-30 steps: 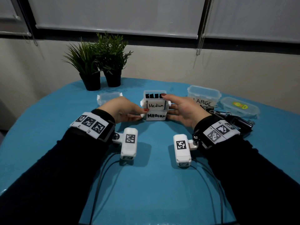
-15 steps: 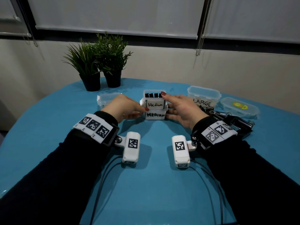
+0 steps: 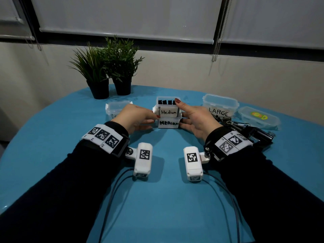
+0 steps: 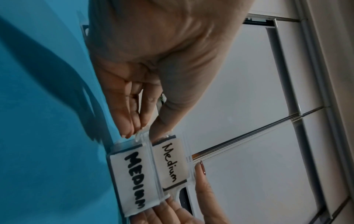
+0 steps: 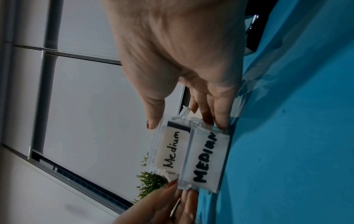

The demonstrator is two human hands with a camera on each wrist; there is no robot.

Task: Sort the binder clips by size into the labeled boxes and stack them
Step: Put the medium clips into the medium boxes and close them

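Two small clear boxes stand stacked mid-table: the upper Medium box sits on the lower MEDIUM box. Black binder clips show in a row inside the upper one. My left hand is at the stack's left end, thumb and fingers pinching the side latch flap. My right hand flanks the right end with straight fingers beside the lower box and the thumb on the upper box's top corner.
A LARGE box and a lidded box with a yellow sticker stand at the right, with a pile of big black clips in front of them. A small clear box is behind my left hand. Two potted plants stand at the back.
Both hands and the stack have shifted a little farther from me. My right thumb now lies on the upper box's top right corner.
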